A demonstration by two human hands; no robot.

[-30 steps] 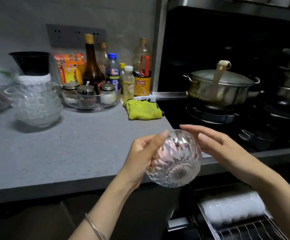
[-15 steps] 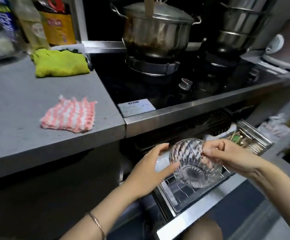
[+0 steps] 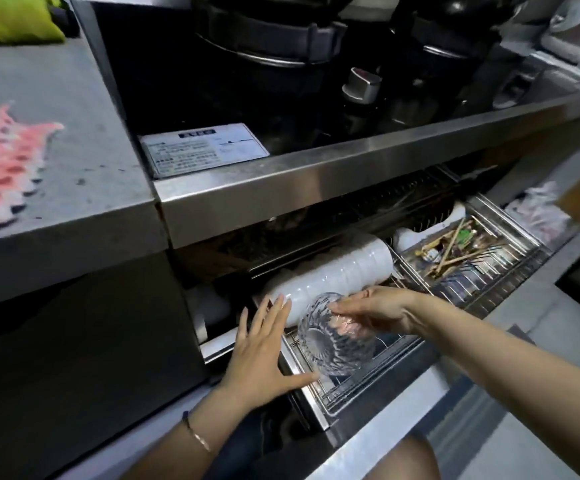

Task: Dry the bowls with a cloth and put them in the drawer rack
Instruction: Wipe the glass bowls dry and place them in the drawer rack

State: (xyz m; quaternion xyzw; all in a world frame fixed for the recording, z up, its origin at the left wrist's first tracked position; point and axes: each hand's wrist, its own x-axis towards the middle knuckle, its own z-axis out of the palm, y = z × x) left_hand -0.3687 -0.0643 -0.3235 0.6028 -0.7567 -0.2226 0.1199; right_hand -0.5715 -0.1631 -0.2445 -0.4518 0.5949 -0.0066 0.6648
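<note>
A cut-glass bowl (image 3: 333, 344) lies on its side over the wire rack (image 3: 342, 386) of the pulled-out drawer, its base toward me. My right hand (image 3: 375, 308) holds it by the rim, fingers inside the bowl. My left hand (image 3: 264, 344) is spread flat beside it, fingers straight, the thumb tip touching the bowl's lower edge. A row of white bowls (image 3: 337, 275) stands on edge in the rack just behind. The pink and white cloth (image 3: 1, 164) lies on the grey counter at the left.
The steel stove front (image 3: 316, 181) overhangs the drawer, with a knob (image 3: 363, 84) and pots above. A cutlery tray (image 3: 461, 251) with chopsticks fills the drawer's right side. A yellow-green cloth (image 3: 11, 19) sits at the counter's back. My knee (image 3: 402, 462) is below the drawer front.
The bowl has come down from counter height into the drawer and onto the rack. My left hand has let go of it and opened flat. The view has tilted down to the drawer.
</note>
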